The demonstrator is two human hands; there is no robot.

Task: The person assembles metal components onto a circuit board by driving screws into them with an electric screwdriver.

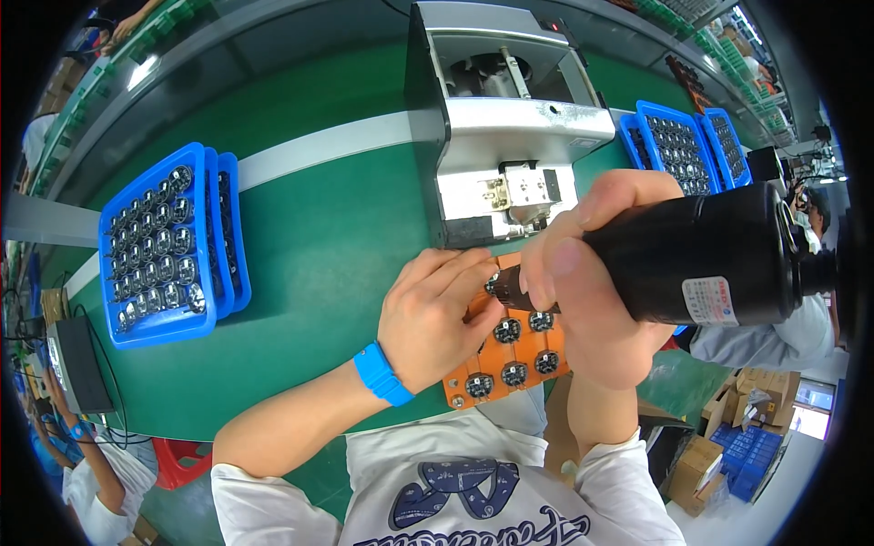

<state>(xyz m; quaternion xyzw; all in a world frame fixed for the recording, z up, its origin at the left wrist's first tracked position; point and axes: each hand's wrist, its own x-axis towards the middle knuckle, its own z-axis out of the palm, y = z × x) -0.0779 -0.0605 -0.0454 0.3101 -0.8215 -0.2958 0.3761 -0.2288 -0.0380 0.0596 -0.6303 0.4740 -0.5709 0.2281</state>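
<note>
My right hand (pixel 592 273) is wrapped round a black electric screwdriver (pixel 701 255) with a white label on its body. The tool lies slantwise, its tip meeting a small round black-and-silver part (pixel 496 284) on an orange board (pixel 462 391). My left hand (pixel 435 314), with a blue band (pixel 382 374) at the wrist, rests over the board's left edge. Its thumb and fingers close about that part, though the fingertips partly cover it. Several like round parts (pixel 514 374) sit in rows on the board; my right hand hides some of it.
A silver-and-black bench machine (pixel 523 127) stands just beyond my hands. On the left, stacked blue trays (pixel 211 314) hold several small round parts; more blue trays (pixel 678 114) stand at the right. A black box (pixel 80 364) with cables lies far left. Other people work nearby.
</note>
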